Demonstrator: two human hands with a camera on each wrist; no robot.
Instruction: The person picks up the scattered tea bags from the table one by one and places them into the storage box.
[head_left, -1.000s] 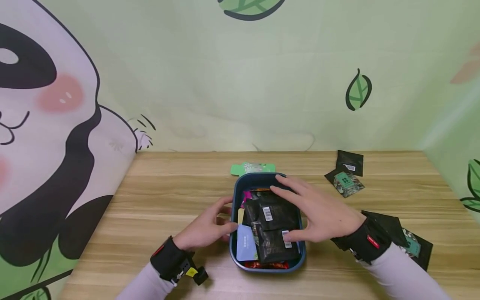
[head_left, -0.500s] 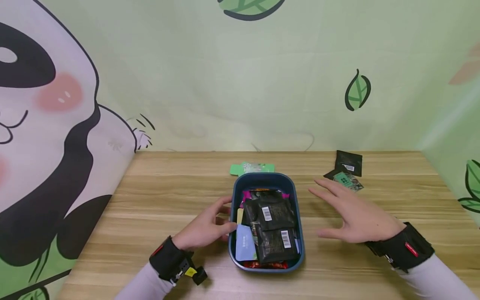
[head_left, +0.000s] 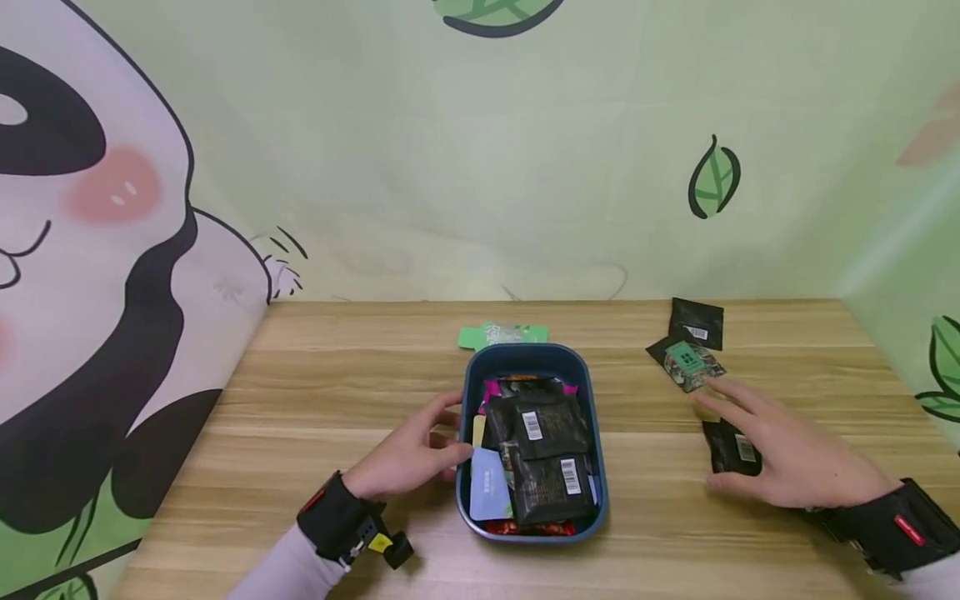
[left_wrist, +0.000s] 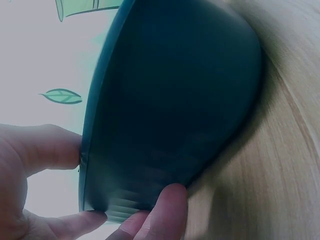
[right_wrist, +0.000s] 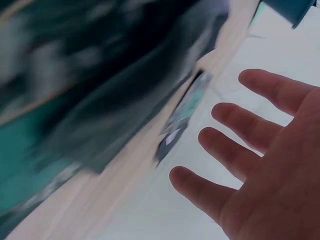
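In the head view a dark blue bin [head_left: 597, 467] stands mid-table, filled with black packets [head_left: 553, 487], a light blue packet [head_left: 490, 485] and some red and pink wrappers. My left hand [head_left: 408, 454] rests against its left wall, fingertips on the outside and thumb at the rim, which the left wrist view [left_wrist: 165, 215] also shows near the fingers. Off to the right, my right hand [head_left: 795, 454] hovers with spread fingers and holds nothing. Partly hidden beneath it lies a black packet [head_left: 727, 446]; in the right wrist view the packets [right_wrist: 145, 75] are blurred.
Behind the bin lies a flat green packet [head_left: 504, 335]. At the back right, a black packet [head_left: 697, 323] and a black packet with a green label [head_left: 686, 360] overlap on the wooden table [head_left: 337, 358]. A printed wall [head_left: 450, 167] closes off the back.
My right hand has left the packets in the bin and moved right, to above the loose black packets. My left hand has stayed at the bin's side.
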